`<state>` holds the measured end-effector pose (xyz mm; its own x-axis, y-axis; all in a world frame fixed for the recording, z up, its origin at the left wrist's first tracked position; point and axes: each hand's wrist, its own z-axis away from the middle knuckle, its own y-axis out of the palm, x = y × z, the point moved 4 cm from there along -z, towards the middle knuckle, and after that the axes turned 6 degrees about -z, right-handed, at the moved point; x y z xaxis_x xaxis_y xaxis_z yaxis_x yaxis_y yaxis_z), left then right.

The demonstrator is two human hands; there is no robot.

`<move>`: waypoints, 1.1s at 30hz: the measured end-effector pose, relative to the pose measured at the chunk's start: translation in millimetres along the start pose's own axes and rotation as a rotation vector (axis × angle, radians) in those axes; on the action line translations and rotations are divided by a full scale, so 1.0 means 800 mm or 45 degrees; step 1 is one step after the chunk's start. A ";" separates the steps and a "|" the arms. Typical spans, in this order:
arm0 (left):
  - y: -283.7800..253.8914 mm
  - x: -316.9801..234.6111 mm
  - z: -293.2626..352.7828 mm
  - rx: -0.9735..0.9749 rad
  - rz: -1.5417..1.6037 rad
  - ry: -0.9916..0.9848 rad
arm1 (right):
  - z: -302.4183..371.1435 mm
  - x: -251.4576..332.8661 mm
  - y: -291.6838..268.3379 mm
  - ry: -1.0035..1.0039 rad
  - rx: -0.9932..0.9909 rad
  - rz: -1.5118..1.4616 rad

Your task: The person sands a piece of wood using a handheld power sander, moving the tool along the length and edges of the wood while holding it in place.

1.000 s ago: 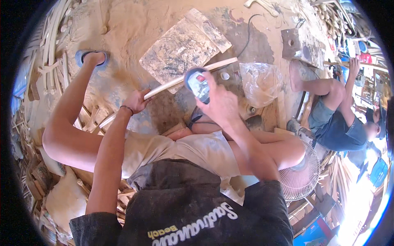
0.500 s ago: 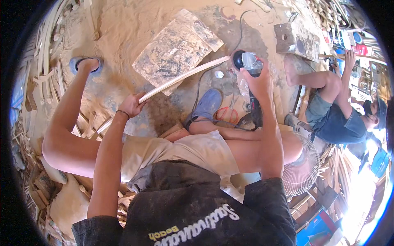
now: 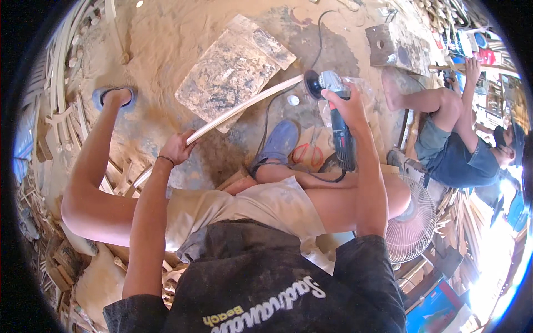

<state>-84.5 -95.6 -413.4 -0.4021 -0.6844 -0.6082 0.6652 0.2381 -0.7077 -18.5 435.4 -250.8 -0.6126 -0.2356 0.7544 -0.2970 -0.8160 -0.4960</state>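
My left hand (image 3: pixel 177 147) is closed round a long, pale, slightly curved wooden strip (image 3: pixel 244 105) that slants up to the right. Behind that hand the strip runs on down toward my left thigh. In my right hand (image 3: pixel 348 105) is an angle grinder (image 3: pixel 341 136) with a grey head and a dark blue-green body, held with its body pointing down toward my leg. Its round sanding disc (image 3: pixel 312 84) faces left, at the strip's far end; whether they touch I cannot tell. A dark cord (image 3: pixel 267 119) loops from the grinder past my foot.
A worn flat board (image 3: pixel 227 72) lies under the strip on the sandy floor. Red-handled scissors (image 3: pixel 308 154) lie beside my blue clog (image 3: pixel 281 139). A round fan (image 3: pixel 411 225) stands by my right knee. At right another person (image 3: pixel 461 144) sits near a wooden block (image 3: pixel 397 47). Wood strips pile up leftward.
The grinder has turned in my right hand, so more of its head and body shows. Its disc and the strip's far end have shifted slightly left. My left hand keeps its grip.
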 end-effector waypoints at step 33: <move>0.045 -0.081 0.020 -0.438 -0.603 -0.400 | 0.038 -0.035 0.007 0.537 0.235 -1.544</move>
<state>-24.6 -54.0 -394.0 -0.3648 -0.9250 -0.1062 0.2021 0.0327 -0.9788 19.1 421.3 -261.8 -0.2180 0.8561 0.4685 -0.7376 -0.4589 0.4954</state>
